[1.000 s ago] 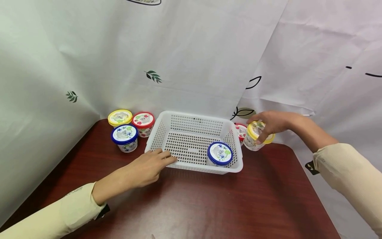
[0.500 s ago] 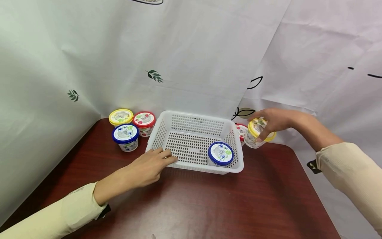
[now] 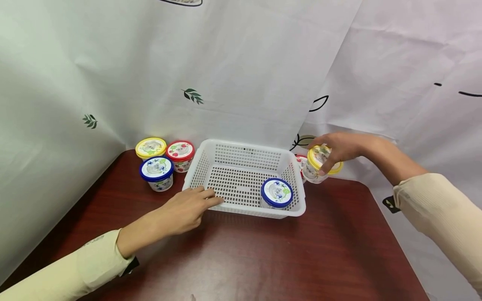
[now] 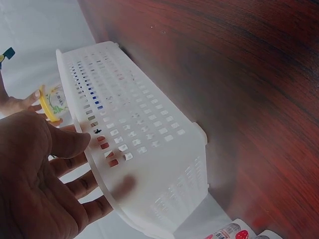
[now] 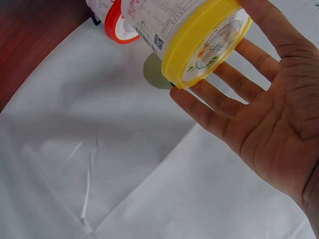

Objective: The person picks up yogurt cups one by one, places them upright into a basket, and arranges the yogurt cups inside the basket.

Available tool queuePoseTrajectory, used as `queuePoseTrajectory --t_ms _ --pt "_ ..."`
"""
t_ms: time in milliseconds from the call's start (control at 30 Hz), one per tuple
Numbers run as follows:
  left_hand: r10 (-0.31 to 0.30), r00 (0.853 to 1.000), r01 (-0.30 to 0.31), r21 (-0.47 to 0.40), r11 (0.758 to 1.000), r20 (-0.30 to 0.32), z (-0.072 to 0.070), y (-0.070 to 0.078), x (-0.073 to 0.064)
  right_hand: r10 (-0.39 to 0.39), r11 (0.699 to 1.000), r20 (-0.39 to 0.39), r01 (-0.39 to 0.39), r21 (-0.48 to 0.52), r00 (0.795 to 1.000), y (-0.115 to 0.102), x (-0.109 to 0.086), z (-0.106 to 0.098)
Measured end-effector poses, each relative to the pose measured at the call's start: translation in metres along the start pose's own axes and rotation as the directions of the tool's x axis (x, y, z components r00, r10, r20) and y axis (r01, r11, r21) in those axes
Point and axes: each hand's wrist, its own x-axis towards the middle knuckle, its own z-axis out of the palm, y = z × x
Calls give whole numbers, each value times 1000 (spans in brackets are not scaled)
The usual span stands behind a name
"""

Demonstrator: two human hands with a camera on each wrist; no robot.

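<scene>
My right hand (image 3: 344, 147) holds a tub with a yellow lid (image 3: 317, 167), fingers and thumb round the lid's edge. The tub is raised beside the basket's right end. Behind it, a red-lidded tub (image 3: 301, 163) is partly hidden. At the front left of the white plastic basket (image 3: 241, 211), my left hand (image 3: 184, 211) grips the rim. The left wrist view shows the thumb (image 4: 75, 144) on the outer side and the fingers over the rim. A blue-lidded tub (image 3: 276, 193) stands upright inside the basket, in its front right corner.
Left of the basket stand three tubs: one yellow-lidded (image 3: 150, 147), one red-lidded (image 3: 180, 151) and one blue-lidded (image 3: 157, 169). The dark red wooden table (image 3: 263, 259) has a white curtain (image 3: 241, 83) behind it and along its sides.
My right hand has lifted the yellow-lidded tub a little and moved slightly left with it. The left hand and the basket have stayed put.
</scene>
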Motion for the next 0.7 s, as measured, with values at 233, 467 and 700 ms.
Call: queuePoseTrajectory --t_ms 233,467,700 --pt "-8 1000 8 -16 1000 19 -2 0 1 -35 999 -11 35 -23 999 -9 3 -3" --pt "1 1000 -1 -20 1000 0 -3 0 1 -39 999 -6 39 -17 999 -18 7 -3" --pt "-6 999 6 -9 1000 -39 -4 1 -1 -60 998 -5 60 -11 998 -24 14 -4"
